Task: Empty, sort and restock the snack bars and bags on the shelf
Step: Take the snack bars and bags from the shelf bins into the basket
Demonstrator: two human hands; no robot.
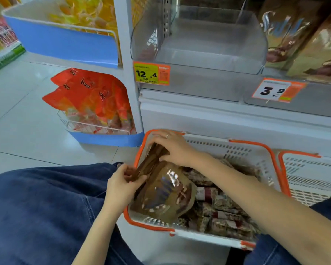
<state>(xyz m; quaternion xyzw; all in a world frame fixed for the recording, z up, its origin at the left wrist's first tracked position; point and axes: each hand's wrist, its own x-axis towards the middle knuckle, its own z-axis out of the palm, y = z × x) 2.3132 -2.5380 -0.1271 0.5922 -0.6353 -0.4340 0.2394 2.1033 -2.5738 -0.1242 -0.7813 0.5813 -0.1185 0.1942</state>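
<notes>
Pale shiny floor tiles spread out to the left, and a big white metal store shelf stands straight ahead. On that shelf sits a clear plastic bin with nothing in it, and to its right are tall brown snack bags standing in a row. A yellow and orange price tag reading 12.4 is stuck under the clear bin, and a white and orange price tag reading 3.9 sits under the tall bags. To the left, a blue and white wire rack holds bright red snack packets. Dark blue jeans cover the person's knees low in the view. On the floor in front of the shelf is a white plastic basket with an orange rim, and a second white basket sits just beside it on the right. Inside the first basket lie lots of red and brown snack bars, and brown shiny snack bags stick up at its left end. The left hand pinches the edge of these bags. The right hand rests on top of them with its fingers curled over the top edge.
</notes>
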